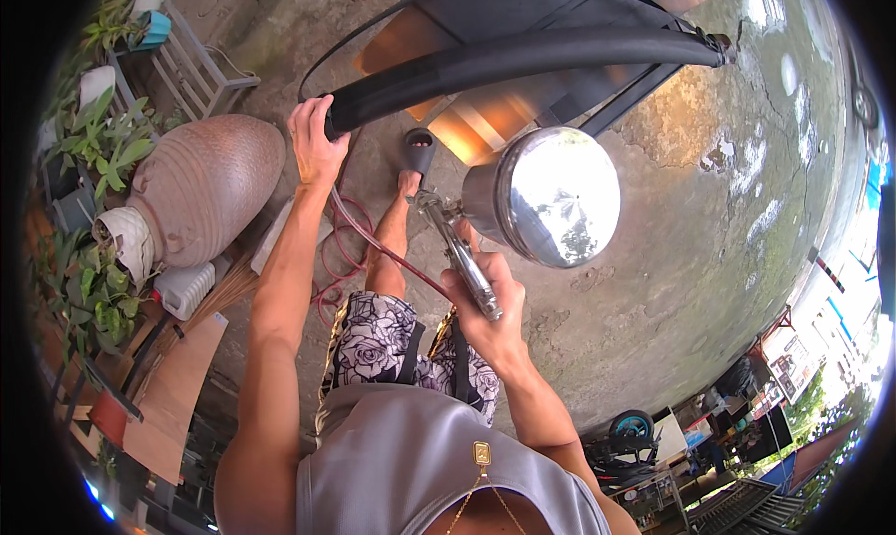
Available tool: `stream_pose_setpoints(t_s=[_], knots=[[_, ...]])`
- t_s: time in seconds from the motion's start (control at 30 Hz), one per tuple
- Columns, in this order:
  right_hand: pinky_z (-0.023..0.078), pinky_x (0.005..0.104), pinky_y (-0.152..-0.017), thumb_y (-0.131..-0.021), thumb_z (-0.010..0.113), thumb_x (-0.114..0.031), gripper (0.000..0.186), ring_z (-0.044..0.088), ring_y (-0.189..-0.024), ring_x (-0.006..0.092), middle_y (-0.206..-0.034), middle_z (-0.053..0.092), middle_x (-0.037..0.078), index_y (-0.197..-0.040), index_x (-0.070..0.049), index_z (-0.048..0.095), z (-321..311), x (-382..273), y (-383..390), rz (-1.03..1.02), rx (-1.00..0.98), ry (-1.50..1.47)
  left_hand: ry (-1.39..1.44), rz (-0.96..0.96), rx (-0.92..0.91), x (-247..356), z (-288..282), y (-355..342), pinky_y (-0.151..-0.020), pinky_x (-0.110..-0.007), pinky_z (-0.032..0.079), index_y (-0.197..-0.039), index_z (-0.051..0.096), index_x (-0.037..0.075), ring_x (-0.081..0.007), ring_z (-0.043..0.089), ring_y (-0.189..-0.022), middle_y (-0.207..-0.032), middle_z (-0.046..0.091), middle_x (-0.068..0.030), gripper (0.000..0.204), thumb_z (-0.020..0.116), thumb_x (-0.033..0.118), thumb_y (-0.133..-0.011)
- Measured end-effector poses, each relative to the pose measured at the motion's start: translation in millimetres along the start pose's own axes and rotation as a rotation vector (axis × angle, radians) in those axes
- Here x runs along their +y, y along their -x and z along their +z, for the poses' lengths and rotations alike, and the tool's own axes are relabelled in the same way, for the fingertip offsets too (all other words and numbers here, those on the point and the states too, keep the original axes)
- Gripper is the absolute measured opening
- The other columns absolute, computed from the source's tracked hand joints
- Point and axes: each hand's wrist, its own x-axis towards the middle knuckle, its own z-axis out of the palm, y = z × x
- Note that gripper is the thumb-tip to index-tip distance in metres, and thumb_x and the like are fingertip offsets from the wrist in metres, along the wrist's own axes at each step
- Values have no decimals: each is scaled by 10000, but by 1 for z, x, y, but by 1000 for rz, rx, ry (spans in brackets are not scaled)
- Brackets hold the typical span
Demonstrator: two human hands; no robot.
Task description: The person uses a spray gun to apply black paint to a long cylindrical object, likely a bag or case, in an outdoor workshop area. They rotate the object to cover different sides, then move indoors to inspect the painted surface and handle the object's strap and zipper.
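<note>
My left hand [317,143] is closed round the left end of a long, curved black part [532,64], tube-like in shape, which reaches across to the upper right. In my right hand [490,297] is a metal spray gun [457,255], my fingers wrapped round its handle. A shiny silver cup [560,199] is joined to the gun and stands out to its right. From the gun's handle a thin red hose [397,257] runs up left, close by my left wrist. No spray can be made out.
Below the black part are dark flat panels [439,36] and brown cardboard-like pieces [467,129]. Loops of red hose lie on the concrete floor [653,320] by my sandalled foot [420,152]. To the left are a big clay jar [210,185], potted plants [103,143] and a metal rack [191,69].
</note>
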Motion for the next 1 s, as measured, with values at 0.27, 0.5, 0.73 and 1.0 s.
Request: stream_pose_setpoints(t_s=[0.27, 0.5, 0.73, 1.0], knots=[[338, 170, -434, -875, 601, -70, 88, 441, -527, 13, -709, 545, -16, -958, -45, 583, -78, -7, -38, 152, 442, -197, -35, 56, 40, 4, -6, -10, -846, -431, 449, -1156, 550, 125, -326, 490, -1022, -1105, 508, -89, 743, 772, -52, -470], [272, 192, -366, -907, 585, -157, 104, 401, -450, 37, -715, 544, 13, -910, -58, 554, -80, -10, -40, 139, 512, -170, -45, 88, 74, 3, -7, -14, -849, -428, 442, -1168, 546, 143, -315, 484, -1025, -1105, 504, -91, 739, 773, -43, -489], [480, 310, -550, -768, 721, -67, 214, 621, -671, 157, -759, 644, 120, -907, -18, 566, 0, -29, -14, 39, 19, -59, -14, 116, 102, 3, -6, -19, -855, -436, 442, -1205, 511, 121, -315, 496, -999, -1104, 506, -105, 772, 781, -47, -502], [316, 169, -382, -881, 604, -108, 68, 434, -471, 28, -696, 551, -6, -915, -57, 574, -65, -10, -38, 40, 373, -142, -24, 136, 103, 7, -5, -22, -854, -434, 446, -1235, 490, 127, -309, 502, -982, -1103, 507, -107, 807, 788, -46, -505]])
